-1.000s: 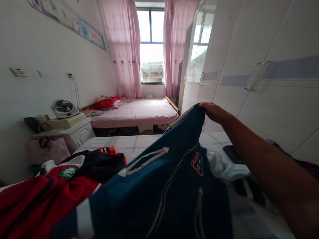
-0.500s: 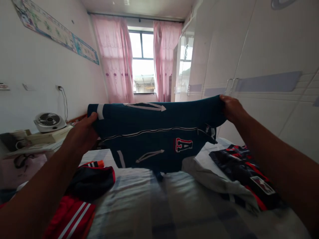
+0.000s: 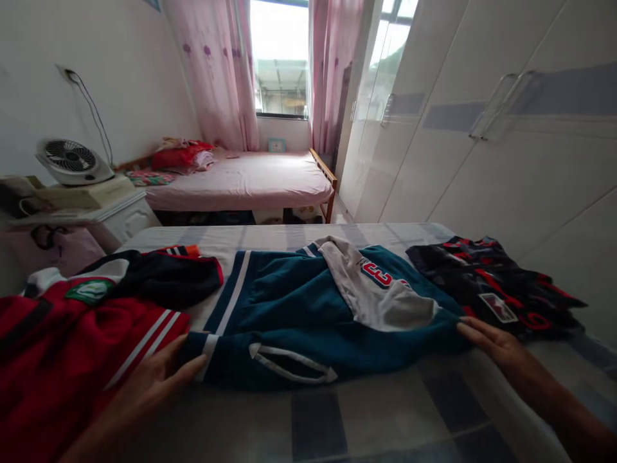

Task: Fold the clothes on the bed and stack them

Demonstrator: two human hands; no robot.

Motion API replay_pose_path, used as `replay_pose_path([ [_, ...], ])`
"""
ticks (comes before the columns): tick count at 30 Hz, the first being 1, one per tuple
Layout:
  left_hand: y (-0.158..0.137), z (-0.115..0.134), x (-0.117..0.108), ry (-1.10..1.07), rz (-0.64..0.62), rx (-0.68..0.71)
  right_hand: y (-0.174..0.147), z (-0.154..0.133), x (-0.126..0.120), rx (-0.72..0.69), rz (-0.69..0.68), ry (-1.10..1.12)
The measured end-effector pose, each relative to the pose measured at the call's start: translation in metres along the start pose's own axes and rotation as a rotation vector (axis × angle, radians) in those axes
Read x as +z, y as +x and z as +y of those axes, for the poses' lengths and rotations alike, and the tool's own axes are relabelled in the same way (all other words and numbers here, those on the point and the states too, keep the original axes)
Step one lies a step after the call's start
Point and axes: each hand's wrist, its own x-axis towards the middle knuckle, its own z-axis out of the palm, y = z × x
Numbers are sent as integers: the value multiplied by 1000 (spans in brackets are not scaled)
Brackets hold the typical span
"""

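A teal jacket (image 3: 294, 296) with grey sleeves and white-striped trim lies spread across the checked bed sheet (image 3: 318, 424). My left hand (image 3: 164, 370) grips its striped hem at the near left corner, thumb on top. At the near right, my right hand (image 3: 486, 337) pinches the jacket's edge between thumb and fingers. One grey sleeve (image 3: 380, 299) is folded over the body, beside a red-and-white number. A white-edged pocket faces up along the near side. Part of the left fingers is hidden by the cloth.
Red and dark clothes (image 3: 144, 321) lie to the left, and a folded black-and-red garment (image 3: 496, 289) to the right. A fan (image 3: 72, 161) sits on the cabinet at left. Beyond is a second bed (image 3: 241, 180); white wardrobes (image 3: 457, 141) line the right.
The jacket has come down from being held up to lying on the bed, both hands lowering with it. The head view has tilted downward, showing the far bed.
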Motion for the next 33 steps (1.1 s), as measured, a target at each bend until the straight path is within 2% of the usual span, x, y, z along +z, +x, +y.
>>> replay_pose_path([
  [3, 0, 0, 0, -76, -47, -49, -6, -15, -1, -66, 17, -65],
  [5, -4, -3, -1, -129, 8, -53, -11, -18, -12, -106, 130, -93],
  [7, -10, -7, -2, -148, 75, -49, -17, -11, -28, -137, 303, -112],
  [9, -14, -13, -1, -144, 45, -40, -23, 6, -41, -137, 393, -143],
  [10, -15, -17, 0, -129, -2, -36, -26, 16, -44, -125, 377, -164],
  [13, -11, -30, 8, -57, -151, -44, -30, 47, -42, -66, 207, -224],
  [16, -8, -40, 14, 11, -156, -19, -33, 61, -31, -17, 150, -279],
  [19, -9, -46, 14, 117, -129, 56, -40, 51, -25, -61, 225, -358],
  [22, -13, -46, 14, 224, -65, 103, -48, 22, -20, -202, 336, -470],
  [24, -16, -40, 17, 291, 64, 230, -49, -1, -12, -312, 368, -532],
  [27, -21, -21, 24, 386, 236, 552, -37, -32, 12, -486, 344, -601],
  [28, -23, -14, 28, 410, 249, 657, -29, -40, 21, -531, 324, -641],
  [30, -26, 0, 36, 459, 187, 841, -10, -50, 39, -564, 300, -762],
  [33, -27, 8, 50, 600, 78, 1051, 17, -56, 59, -518, 311, -966],
])
